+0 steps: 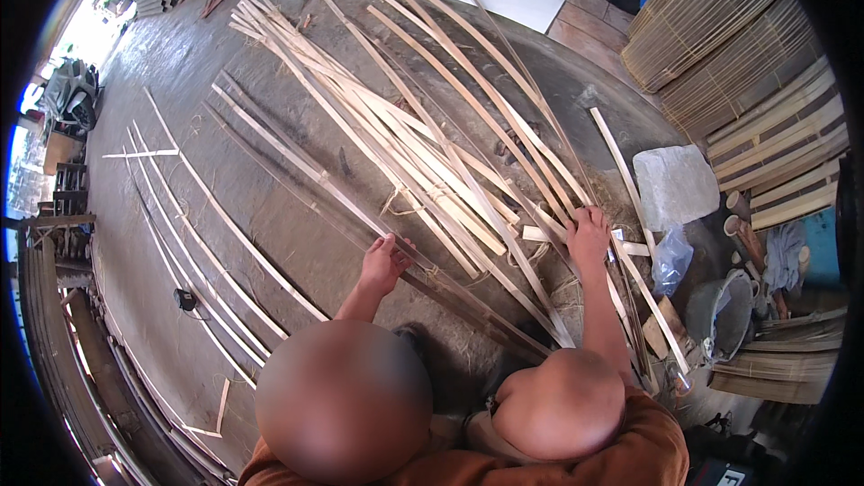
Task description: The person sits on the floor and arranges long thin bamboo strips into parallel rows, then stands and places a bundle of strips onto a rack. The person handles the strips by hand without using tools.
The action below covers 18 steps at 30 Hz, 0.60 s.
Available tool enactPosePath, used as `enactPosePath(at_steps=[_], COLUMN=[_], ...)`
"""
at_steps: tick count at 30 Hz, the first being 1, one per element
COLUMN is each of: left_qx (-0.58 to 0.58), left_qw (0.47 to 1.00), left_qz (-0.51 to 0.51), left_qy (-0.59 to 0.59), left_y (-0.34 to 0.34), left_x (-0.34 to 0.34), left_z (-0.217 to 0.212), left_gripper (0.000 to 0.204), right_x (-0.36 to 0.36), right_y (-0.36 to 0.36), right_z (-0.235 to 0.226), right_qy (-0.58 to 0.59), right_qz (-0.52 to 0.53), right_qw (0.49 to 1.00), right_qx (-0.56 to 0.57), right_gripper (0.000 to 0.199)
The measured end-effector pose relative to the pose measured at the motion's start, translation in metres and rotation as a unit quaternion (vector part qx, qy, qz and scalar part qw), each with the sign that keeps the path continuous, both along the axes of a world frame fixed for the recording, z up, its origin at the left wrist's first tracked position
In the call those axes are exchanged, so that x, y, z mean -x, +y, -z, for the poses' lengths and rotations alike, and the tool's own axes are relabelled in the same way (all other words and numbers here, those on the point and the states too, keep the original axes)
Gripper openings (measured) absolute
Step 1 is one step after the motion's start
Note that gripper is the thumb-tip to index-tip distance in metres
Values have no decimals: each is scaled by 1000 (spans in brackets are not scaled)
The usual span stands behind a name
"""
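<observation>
1. Head view: the person's left hand (pixel 382 268) pinches a long greyish strip (pixel 322 177) that runs slantwise over the floor (pixel 202 184).
2. The right hand (pixel 589 234) curls over the lower part of some long tan strips (pixel 539 173); from here I can't tell whether it's gripping them.
3. Between the two strips' lines lies a pale bundle (pixel 351 99), loosely heaped.
4. Right of that hand I see a whitish block (pixel 675 184), with a clear plastic bag (pixel 671 261) just below.

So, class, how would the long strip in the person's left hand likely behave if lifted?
The long strip runs far past the left hand yet looks thin, so its far end would probably sag and spring. That slenderness suggests it's light. Its flattened shape suggests sliding rather than rolling.
</observation>
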<state>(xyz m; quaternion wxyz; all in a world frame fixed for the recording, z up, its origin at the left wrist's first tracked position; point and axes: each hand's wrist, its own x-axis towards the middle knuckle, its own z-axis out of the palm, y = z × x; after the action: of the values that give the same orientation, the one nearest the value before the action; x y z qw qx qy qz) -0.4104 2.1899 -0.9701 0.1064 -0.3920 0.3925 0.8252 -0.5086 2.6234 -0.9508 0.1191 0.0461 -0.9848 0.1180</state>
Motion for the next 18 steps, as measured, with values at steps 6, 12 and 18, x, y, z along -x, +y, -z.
enactPosePath(at_steps=[6, 12, 18], left_qx=[-1, -2, 5], left_qw=[1000, 1000, 1000], left_qz=[-2, 2, 23], left_qy=[2, 16, 4], left_y=[-5, -19, -8], left_x=[-1, -4, -1], left_z=[1, 8, 10], left_gripper=[16, 17, 23], right_x=[9, 13, 4], right_y=[-1, -12, 3], right_z=[-6, -21, -18], right_qy=[-62, -53, -82], right_qz=[13, -32, -38], right_qw=[996, 977, 974], right_qx=[65, 206, 209], right_gripper=[16, 14, 17])
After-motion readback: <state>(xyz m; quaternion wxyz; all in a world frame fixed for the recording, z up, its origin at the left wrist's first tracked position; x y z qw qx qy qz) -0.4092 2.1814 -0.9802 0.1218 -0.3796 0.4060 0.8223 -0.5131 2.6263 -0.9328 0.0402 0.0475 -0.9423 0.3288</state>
